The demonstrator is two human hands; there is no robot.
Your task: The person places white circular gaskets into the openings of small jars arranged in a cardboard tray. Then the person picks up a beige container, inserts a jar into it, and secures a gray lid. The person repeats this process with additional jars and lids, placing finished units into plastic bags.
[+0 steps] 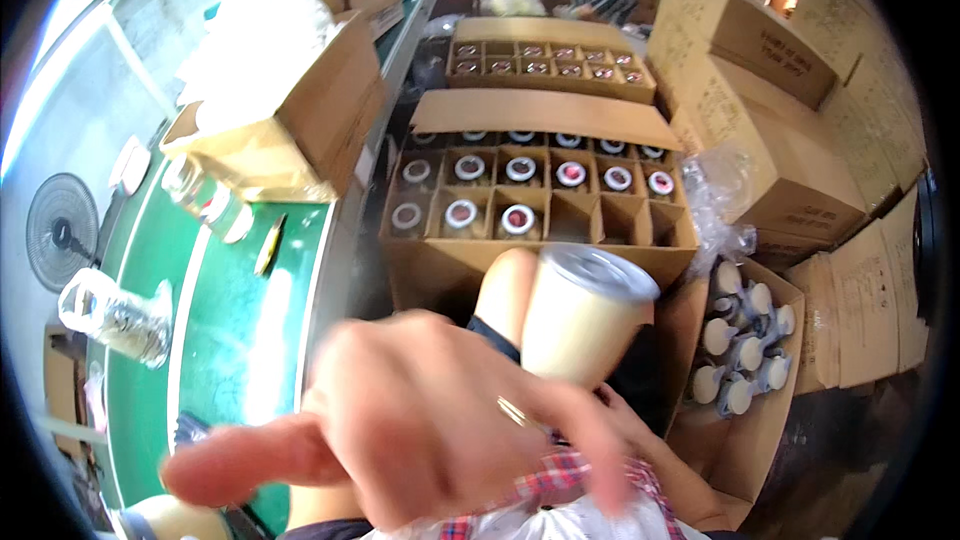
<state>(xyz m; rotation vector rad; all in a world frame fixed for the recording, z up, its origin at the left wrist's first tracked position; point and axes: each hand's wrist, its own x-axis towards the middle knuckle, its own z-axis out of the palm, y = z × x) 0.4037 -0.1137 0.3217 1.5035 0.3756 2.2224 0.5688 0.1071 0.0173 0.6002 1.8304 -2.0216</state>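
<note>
A cream tumbler (580, 325) with a clear greyish lid stands slightly tilted in front of my lap. My right hand (625, 420) is closed at its lower part, with most of the fingers hidden. Close to the camera, my left hand (420, 415) is raised before the tumbler and covers its base. It wears a ring, its fingers are apart and somewhat blurred, and nothing shows in it. Ahead stands an open carton (450, 260) with cardboard dividers, holding several lidded tumblers (520, 169); some front-right compartments hold nothing.
On the left, a green worktable (225, 340) carries a clear jar (205, 200), a yellow cutter (268, 245), a clear plastic-wrapped item (115, 315) and an open box (330, 110). Right of me, a carton (745, 450) holds several cream-ended containers (745, 350). Stacked boxes (780, 150) stand behind it.
</note>
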